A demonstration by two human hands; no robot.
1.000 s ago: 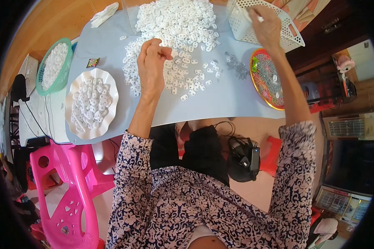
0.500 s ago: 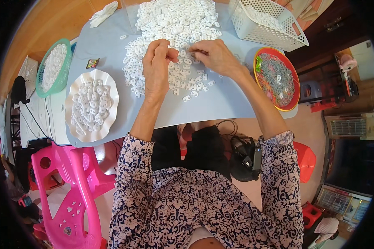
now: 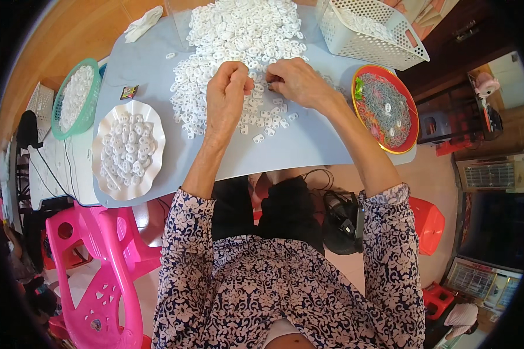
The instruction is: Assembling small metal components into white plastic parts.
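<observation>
A large heap of small white plastic pieces with holes (image 3: 244, 26) covers the far middle of the grey table and spreads toward me. Over the near part of the heap, my left hand (image 3: 227, 93) is closed, its fingers curled in; whatever they hold is hidden. To its right, my right hand (image 3: 298, 83) is closed too, thumb and fingertips pinched together facing the left hand. Anything between those fingertips is too small to name. A short gap separates the two hands. Several loose white pieces (image 3: 268, 119) lie just below them.
A wavy-rimmed white plate (image 3: 158, 139) of similar pieces stands at left, near a small dark packet (image 3: 128, 92). Beyond is a green basket (image 3: 90, 107). A red bowl (image 3: 411, 125) of small grey items and a white perforated basket (image 3: 372, 51) are at right. A pink chair (image 3: 125, 291) stands lower left.
My left hand has moved slightly right and nearer to me, its fingers curling in more tightly. The right hand has shifted slightly, with its fingertips still pinched.
</observation>
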